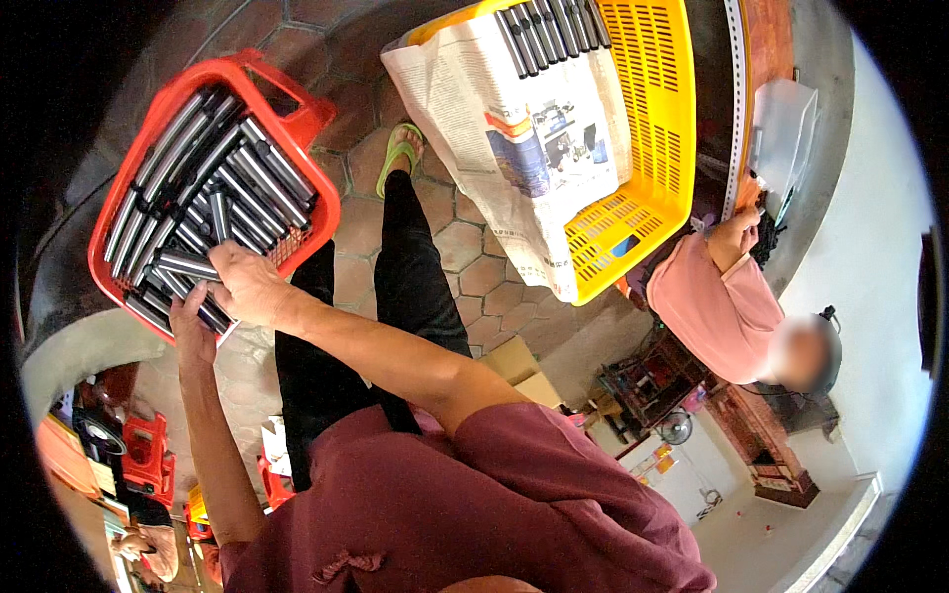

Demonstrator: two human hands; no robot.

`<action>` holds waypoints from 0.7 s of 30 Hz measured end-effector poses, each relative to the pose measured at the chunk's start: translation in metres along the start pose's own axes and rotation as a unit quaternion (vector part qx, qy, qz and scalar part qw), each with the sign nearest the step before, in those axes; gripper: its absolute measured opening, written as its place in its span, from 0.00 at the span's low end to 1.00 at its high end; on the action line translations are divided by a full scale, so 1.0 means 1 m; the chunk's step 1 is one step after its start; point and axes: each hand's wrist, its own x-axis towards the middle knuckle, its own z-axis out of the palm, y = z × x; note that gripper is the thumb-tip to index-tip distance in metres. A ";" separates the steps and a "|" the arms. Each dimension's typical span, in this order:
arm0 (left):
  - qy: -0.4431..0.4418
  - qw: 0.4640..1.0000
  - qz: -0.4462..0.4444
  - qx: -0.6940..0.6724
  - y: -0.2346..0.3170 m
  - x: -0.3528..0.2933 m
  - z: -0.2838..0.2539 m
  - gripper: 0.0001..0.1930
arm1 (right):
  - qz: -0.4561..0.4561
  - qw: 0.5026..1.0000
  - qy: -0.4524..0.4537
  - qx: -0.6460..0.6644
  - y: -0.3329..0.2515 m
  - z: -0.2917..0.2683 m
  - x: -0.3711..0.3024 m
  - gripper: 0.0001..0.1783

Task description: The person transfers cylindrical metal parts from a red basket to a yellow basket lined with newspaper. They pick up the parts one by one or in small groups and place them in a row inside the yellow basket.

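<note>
Tubes (272,183) fill the red basket (327,212), over whose near side the right hand (247,285) pinches one tube (186,264) by its end beside the left hand (193,328), whose grip I cannot tell.

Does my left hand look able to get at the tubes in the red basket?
Probably yes: your left hand is at the near edge of the red basket, whose open top leaves the black-and-silver tubes uncovered.

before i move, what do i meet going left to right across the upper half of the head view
Red basket → green slipper → yellow basket → clear plastic box → pale wall.
</note>
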 end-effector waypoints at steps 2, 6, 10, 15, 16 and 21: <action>-0.034 0.999 -0.019 0.020 0.007 0.002 0.013 0.24 | 0.015 0.997 0.074 -0.019 0.005 -0.011 0.002 0.17; -0.065 0.996 -0.034 0.054 0.005 0.008 0.035 0.26 | 0.054 0.993 0.098 -0.036 0.012 -0.023 0.002 0.18; -0.032 0.997 -0.040 0.064 0.006 0.013 0.046 0.26 | 0.080 0.992 0.101 -0.014 0.019 -0.022 0.014 0.17; -0.053 0.998 -0.020 0.035 0.006 0.013 0.052 0.24 | 0.158 0.986 0.055 0.007 0.004 -0.043 0.024 0.17; -0.050 0.998 -0.013 0.025 0.003 0.015 0.051 0.23 | 0.116 0.990 0.079 -0.011 0.010 -0.036 0.023 0.17; -0.037 0.919 0.180 0.349 -0.005 -0.012 0.072 0.17 | 0.070 0.993 0.090 -0.040 0.024 -0.021 0.023 0.15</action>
